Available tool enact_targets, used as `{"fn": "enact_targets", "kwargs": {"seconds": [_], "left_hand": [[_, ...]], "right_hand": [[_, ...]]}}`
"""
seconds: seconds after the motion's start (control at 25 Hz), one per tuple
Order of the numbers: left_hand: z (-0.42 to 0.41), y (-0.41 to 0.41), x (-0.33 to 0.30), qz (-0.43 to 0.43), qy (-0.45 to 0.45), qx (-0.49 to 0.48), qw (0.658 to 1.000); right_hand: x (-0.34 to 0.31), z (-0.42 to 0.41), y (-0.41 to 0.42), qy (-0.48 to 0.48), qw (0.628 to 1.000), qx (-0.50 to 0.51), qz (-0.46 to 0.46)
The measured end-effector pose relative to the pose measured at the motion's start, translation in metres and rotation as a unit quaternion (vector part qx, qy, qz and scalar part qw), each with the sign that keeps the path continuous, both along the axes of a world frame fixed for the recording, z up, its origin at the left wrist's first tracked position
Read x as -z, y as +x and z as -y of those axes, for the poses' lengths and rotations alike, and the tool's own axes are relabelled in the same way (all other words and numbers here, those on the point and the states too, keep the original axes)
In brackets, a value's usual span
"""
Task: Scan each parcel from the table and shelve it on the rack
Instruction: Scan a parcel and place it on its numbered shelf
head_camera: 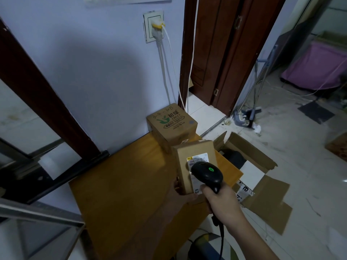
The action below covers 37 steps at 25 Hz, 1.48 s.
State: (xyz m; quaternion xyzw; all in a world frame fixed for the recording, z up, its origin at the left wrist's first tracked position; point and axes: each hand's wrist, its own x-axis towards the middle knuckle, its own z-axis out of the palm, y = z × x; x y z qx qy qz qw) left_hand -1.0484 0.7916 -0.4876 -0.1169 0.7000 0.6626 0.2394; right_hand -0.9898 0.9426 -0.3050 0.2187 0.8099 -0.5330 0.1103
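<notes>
A small brown cardboard parcel [193,160] with a white shipping label is held over the right part of the orange-brown table [122,184]. My left hand [178,196] grips it from below at its near end. My right hand [219,199] holds a black barcode scanner [207,174] whose green light is lit. The scanner's head sits right over the label. A second, cube-shaped parcel [171,124] with green printing stands at the table's far corner against the wall.
An open cardboard box [259,175] lies on the floor right of the table. A metal frame [43,218] shows at the lower left. A doorway, a dustpan and broom [247,117] and a purple bin [315,72] are further right.
</notes>
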Motion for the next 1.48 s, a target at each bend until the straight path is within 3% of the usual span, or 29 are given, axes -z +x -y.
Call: {"fn": "enact_targets", "kwargs": {"seconds": [0.44,0.72,0.92,1.24,1.48], "left_hand": [[0.006,0.015,-0.002,0.01,0.013,0.004,1.0],[0.013,0.063,-0.022,0.017,0.018,-0.079,0.997],[0.025,0.148,-0.032,-0.018,-0.028,-0.168,0.985],[0.036,0.295,-0.086,-0.006,-0.011,-0.284,0.959],[0.08,0.382,-0.131,-0.064,0.029,-0.35,0.934]], "right_hand": [[-0.002,0.005,0.013,0.02,1.0,-0.011,0.0],[-0.017,0.011,0.052,-0.004,0.997,-0.078,-0.016],[-0.026,0.008,0.109,-0.023,0.986,-0.161,-0.033],[-0.039,0.015,0.213,-0.055,0.948,-0.31,-0.05],[-0.066,0.051,0.26,-0.089,0.922,-0.36,-0.106]]}}
